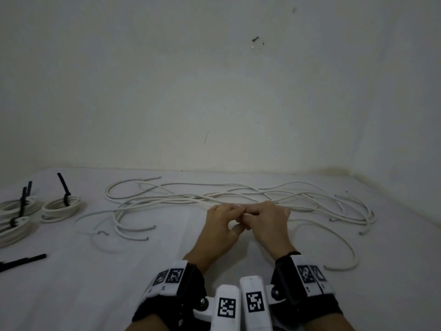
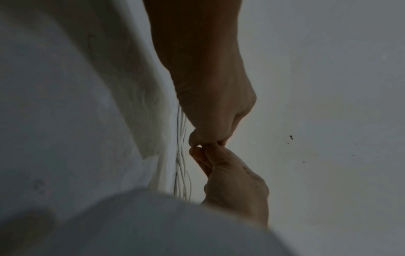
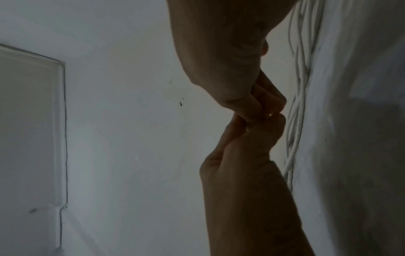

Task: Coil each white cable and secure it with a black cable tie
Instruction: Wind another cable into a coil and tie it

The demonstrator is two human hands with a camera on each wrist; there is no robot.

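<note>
**Q:** How are the hands positioned, and for what purpose?

**A:** At the near centre, the left hand (image 1: 220,225) and right hand (image 1: 268,224) meet fingertip to fingertip, fingers curled. Whether they pinch a cable strand cannot be told; no view shows anything between the fingers. The likely purpose is to select one strand before coiling.

**Q:** Where is the work material?

**A:** Just beyond the hands, at 12 o'clock, the loose white cables (image 1: 238,195) lie tangled across the white table surface (image 1: 95,283), spreading from 10 to 2 o'clock. They lie within reach, presumably so that a single cable can be drawn out.

**Q:** And the fasteners?

**A:** A spare black cable tie (image 1: 23,261) lies at 9 o'clock near the left edge, apart from the tangle, probably so that it stays visible.

**Q:** Is any cable complete?

**A:** Yes. At 10 o'clock, a tied coil (image 1: 62,207) sits with its tie tail upright. Further tied coils (image 1: 14,216) lie beside it at the left edge, apparently set aside as finished. Behind everything stands a pale wall (image 1: 214,80).
</note>
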